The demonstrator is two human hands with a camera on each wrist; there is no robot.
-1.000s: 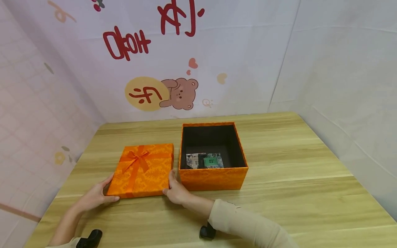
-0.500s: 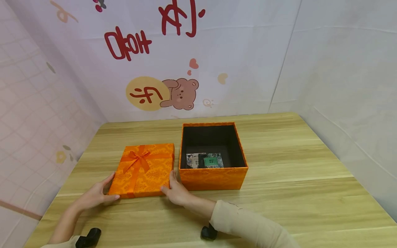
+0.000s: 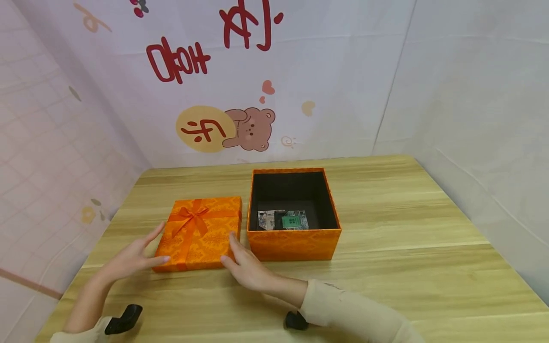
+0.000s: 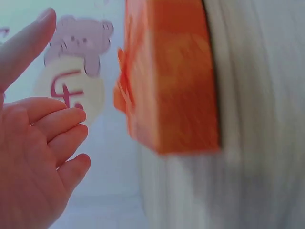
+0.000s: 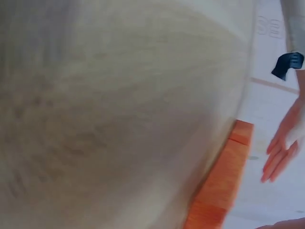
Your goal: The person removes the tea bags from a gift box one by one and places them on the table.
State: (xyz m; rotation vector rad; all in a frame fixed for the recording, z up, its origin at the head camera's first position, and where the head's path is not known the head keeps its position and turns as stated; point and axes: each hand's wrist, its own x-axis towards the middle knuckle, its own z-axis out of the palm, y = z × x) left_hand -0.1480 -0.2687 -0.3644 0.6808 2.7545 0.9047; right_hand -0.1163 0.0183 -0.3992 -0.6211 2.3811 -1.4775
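An orange patterned gift-box lid (image 3: 203, 247) with a ribbon bow lies flat on the wooden table, bow side up. My left hand (image 3: 128, 261) hovers at its near left corner, fingers spread. The left wrist view shows that hand (image 4: 33, 143) apart from the lid (image 4: 186, 90). By the lid's near right corner is my right hand (image 3: 250, 271), fingers extended and holding nothing; only a sliver of it shows in the right wrist view. To the right stands the uncovered gift box (image 3: 295, 245). Inside lie a green-labelled packet (image 3: 292, 221) and a pale-labelled packet (image 3: 268, 221).
The wood-grain table (image 3: 411, 247) extends to the right of the box. A white printed cloth (image 3: 334, 81) hangs behind and along both sides. Black wrist mounts sit on both forearms, the left one (image 3: 124, 320) low over the table.
Both hands have let go of the lid's near corners and lifted off it, drawing slightly apart from it. The lid stays in place beside the box.
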